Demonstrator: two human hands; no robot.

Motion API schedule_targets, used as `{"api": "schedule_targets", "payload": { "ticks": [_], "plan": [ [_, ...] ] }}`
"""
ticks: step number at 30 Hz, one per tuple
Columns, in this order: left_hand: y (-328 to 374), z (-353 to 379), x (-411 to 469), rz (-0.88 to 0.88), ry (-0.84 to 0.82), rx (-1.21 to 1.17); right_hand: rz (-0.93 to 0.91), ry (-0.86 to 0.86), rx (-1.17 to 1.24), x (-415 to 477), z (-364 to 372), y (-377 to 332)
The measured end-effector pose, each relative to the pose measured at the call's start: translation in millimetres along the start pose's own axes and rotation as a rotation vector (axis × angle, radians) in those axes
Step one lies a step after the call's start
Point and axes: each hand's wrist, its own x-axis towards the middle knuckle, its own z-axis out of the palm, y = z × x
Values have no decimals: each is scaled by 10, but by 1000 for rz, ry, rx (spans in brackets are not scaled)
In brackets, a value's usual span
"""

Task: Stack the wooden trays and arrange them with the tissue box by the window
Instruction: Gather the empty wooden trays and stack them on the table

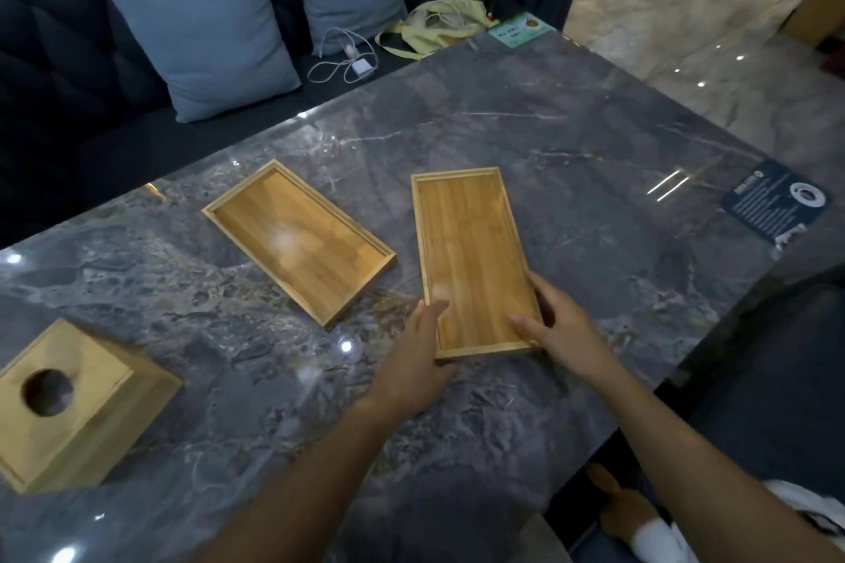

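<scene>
On the grey marble desk (526, 142) a wooden tissue box (77, 407) with a round hole sits far left. Two shallow bamboo trays lie apart: the left tray (299, 240) empty, the right tray (475, 261) gripped at its near corners by left hand (411, 361) and right hand (564, 327), fingers curled on its rim.

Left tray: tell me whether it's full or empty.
Empty. The left tray shows only its bare wooden floor and lies flat on the table.

Honey-yellow wood with striped grain is shown by the two trays (475, 261) (299, 240) and a paler yellow by the tissue box (77, 407), while the table (594, 160) is patterned in dark grey marble veined with white, and the cushions (201, 37) are coloured grey-blue.
</scene>
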Motion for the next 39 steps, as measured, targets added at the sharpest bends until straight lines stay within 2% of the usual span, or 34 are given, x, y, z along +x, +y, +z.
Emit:
{"api": "schedule_targets", "payload": {
  "ticks": [3,5,7,10,14,18,23,31,34,37,39],
  "plan": [
    [-70,57,-69,37,13,177,-149,-36,-203,-187,-12,123],
    [-80,63,-76,54,90,215,-216,-55,-313,-248,-22,206],
    [-70,56,-64,70,159,221,-278,-3,-404,-277,-19,261],
    [-51,58,-68,77,208,220,-406,109,-463,-288,7,281],
    [-44,66,-72,66,282,221,-515,132,-536,-267,10,293],
    [-37,71,-59,72,286,227,-566,165,-555,-260,0,302],
    [-36,72,-57,75,282,233,-580,213,-593,-259,35,313],
    [-54,50,-61,78,256,266,-545,177,-677,-287,-28,239],
    [-69,-68,-19,37,117,333,-446,87,-718,-249,-171,96],
    [-50,-333,63,-42,-100,223,-369,-21,-765,-31,-332,-110],
    [-37,-530,101,-74,-93,129,-329,-78,-780,189,-364,-308]
  ]
}}
